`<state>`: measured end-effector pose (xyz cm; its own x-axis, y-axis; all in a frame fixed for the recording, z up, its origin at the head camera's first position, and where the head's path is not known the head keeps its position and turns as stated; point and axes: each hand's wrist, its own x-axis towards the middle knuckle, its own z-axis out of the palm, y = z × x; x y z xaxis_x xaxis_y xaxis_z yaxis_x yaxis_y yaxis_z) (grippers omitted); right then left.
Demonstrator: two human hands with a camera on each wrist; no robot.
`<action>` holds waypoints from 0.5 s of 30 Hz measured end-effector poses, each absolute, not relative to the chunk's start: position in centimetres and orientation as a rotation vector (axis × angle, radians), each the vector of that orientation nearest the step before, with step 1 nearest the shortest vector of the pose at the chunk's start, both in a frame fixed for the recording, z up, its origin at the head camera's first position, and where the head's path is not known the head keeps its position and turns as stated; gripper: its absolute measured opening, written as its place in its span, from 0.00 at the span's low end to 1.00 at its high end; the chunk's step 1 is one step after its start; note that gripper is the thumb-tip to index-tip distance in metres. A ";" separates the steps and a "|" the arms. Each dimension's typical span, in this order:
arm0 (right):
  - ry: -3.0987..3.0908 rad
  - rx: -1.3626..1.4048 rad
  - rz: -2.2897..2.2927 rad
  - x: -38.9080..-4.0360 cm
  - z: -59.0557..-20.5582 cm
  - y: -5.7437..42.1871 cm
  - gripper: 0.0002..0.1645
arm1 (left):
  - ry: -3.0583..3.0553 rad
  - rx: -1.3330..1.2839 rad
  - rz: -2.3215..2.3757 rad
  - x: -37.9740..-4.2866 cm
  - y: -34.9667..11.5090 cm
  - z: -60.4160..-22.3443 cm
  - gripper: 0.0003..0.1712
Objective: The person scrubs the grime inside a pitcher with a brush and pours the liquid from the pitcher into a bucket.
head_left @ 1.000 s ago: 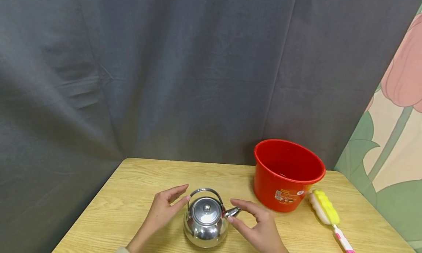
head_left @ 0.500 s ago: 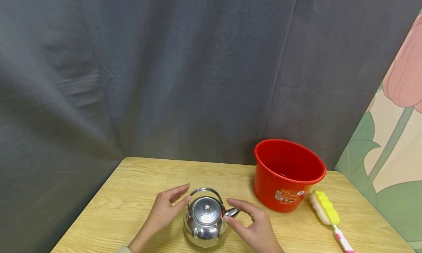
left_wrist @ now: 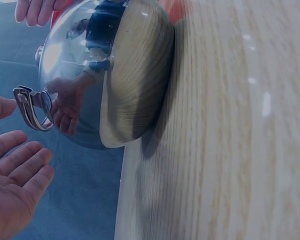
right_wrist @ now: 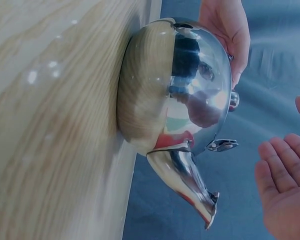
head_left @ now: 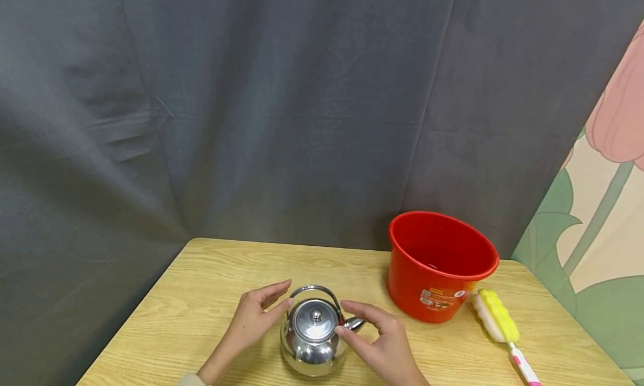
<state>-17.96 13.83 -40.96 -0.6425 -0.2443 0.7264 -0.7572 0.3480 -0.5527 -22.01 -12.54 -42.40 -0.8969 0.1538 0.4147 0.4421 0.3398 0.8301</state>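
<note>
Kettle sits upright on the table between the left hand and right hand, both loose-fingered and grasping nothing, though whether the left touches the handle is unclear; even, two-sided support clear of the spout should steady it best.

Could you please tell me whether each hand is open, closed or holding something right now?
Left hand: open, holding nothing, beside the kettle.
Right hand: open, holding nothing, near the kettle's spout.
</note>
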 end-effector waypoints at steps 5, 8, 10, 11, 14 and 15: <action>-2.058 0.899 1.301 -18.1 -41.0 13.5 0.22 | -2.354 -0.525 -1.572 -22.0 -12.4 -42.5 0.20; -2.052 0.903 1.312 -18.2 -41.1 13.3 0.22 | -2.350 -0.532 -1.584 -22.1 -12.3 -42.5 0.20; -2.058 0.894 1.326 -18.1 -41.1 13.2 0.22 | -2.347 -0.535 -1.593 -22.2 -12.3 -42.6 0.20; -2.053 0.894 1.321 -18.1 -41.2 13.1 0.22 | -2.343 -0.539 -1.598 -22.2 -12.3 -42.6 0.20; -2.044 0.895 1.315 -18.0 -41.2 12.9 0.23 | -2.341 -0.546 -1.603 -22.3 -12.2 -42.7 0.20; -2.045 0.891 1.316 -18.0 -41.2 12.9 0.23 | -2.341 -0.550 -1.605 -22.3 -12.2 -42.7 0.20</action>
<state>-17.99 12.90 -41.21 -0.6323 -0.2368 0.7376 -0.7695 0.3025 -0.5625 -22.29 -12.19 -42.74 -0.8974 0.1656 0.4090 0.4412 0.3222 0.8376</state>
